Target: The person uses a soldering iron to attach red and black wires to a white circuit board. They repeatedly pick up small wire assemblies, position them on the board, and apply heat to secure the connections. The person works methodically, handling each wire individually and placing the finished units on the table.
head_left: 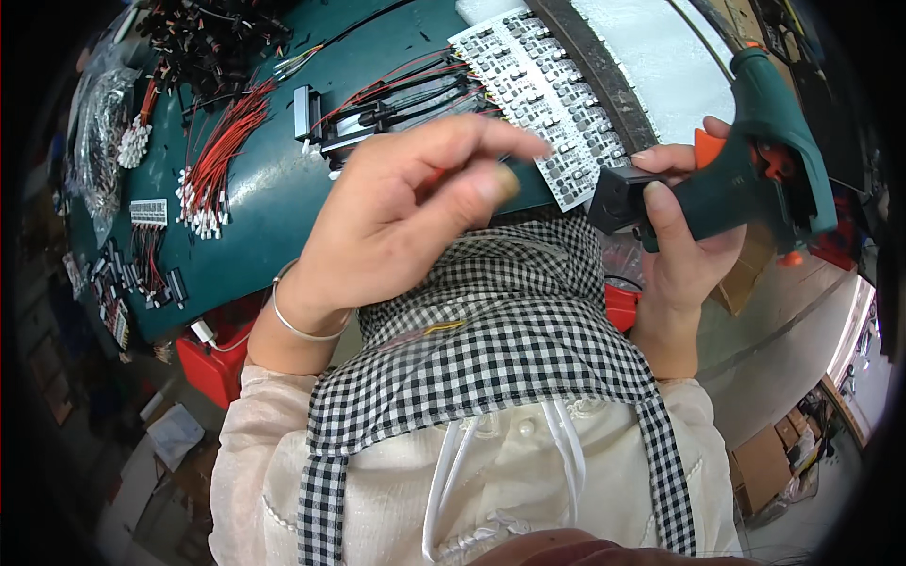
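My left hand (396, 203) is raised over the near edge of the table. Its index finger and thumb are apart, the other fingers are curled, and I see nothing between them. My right hand (684, 236) is wrapped round a dark green glue gun (779, 123) with an orange trigger. Between that hand's thumb and index finger is a small black plastic housing (620, 195). White circuit boards (528, 85), dotted with small components, lie just beyond both hands. Black modules with red and black wires (396, 104) lie behind my left hand.
The green table (269, 160) carries a bundle of red wires with white connectors (222, 160), a heap of black cables (203, 47) and a clear plastic bag (104, 132). More small black modules (132, 278) sit at the left edge. A red stool (212, 368) stands below.
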A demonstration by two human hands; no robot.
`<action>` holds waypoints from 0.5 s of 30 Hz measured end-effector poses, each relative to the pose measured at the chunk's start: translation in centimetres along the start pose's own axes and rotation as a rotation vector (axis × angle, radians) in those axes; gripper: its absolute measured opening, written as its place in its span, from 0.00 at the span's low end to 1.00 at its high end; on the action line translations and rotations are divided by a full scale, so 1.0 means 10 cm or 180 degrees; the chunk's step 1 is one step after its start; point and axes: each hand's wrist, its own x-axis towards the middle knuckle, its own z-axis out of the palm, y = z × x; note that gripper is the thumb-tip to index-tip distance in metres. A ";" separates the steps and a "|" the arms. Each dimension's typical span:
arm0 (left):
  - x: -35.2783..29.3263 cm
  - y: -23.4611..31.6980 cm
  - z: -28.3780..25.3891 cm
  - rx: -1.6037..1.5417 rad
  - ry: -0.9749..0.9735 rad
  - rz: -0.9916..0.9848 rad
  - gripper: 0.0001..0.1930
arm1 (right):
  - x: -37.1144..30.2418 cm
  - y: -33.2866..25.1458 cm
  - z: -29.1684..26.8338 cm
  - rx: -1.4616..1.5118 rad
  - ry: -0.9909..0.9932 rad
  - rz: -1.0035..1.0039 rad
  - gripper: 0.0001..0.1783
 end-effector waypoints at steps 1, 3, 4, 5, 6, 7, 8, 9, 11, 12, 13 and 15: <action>0.03 0.05 -0.03 -0.0002 -0.0302 -0.0440 0.12 | 0.00 0.00 0.00 -0.0009 0.0015 0.0020 0.35; 0.09 0.03 -0.08 0.0087 -0.0382 -0.0552 0.11 | 0.01 -0.01 0.02 0.0032 0.0048 -0.0003 0.34; 0.12 -0.11 -0.08 0.0167 -0.0171 -0.0230 0.11 | 0.01 0.00 0.02 0.0053 0.0065 -0.0008 0.34; 0.14 -0.18 -0.07 0.0246 0.0043 0.0090 0.12 | 0.00 -0.01 0.00 0.0040 0.0071 0.0024 0.34; 0.15 -0.09 -0.05 -0.0255 0.0307 -0.0277 0.17 | -0.02 0.00 -0.01 0.0029 0.0090 0.0058 0.35; 0.16 -0.11 -0.03 -0.0791 0.0458 -0.0209 0.18 | -0.03 0.00 -0.03 0.0020 0.0108 0.0092 0.35; 0.16 -0.13 -0.02 -0.1327 0.0608 -0.0140 0.19 | -0.02 0.01 -0.04 0.0030 0.0112 0.0087 0.35; 0.15 -0.13 -0.04 -0.0857 0.0407 -0.0086 0.19 | -0.01 0.02 -0.05 0.0041 0.0121 0.0095 0.35; 0.11 -0.12 -0.07 0.0079 0.0001 0.0027 0.18 | -0.01 0.02 -0.05 0.0063 0.0136 0.0128 0.35; 0.10 -0.11 -0.03 0.0296 -0.0006 0.0057 0.15 | 0.00 0.02 -0.04 0.0076 0.0128 0.0151 0.34; 0.08 -0.08 0.03 0.0511 -0.0015 0.0088 0.13 | 0.00 0.02 -0.04 0.0087 0.0121 0.0174 0.34; 0.06 -0.01 0.14 0.0667 0.0083 0.0073 0.07 | 0.00 0.03 -0.04 0.0098 0.0033 0.0110 0.34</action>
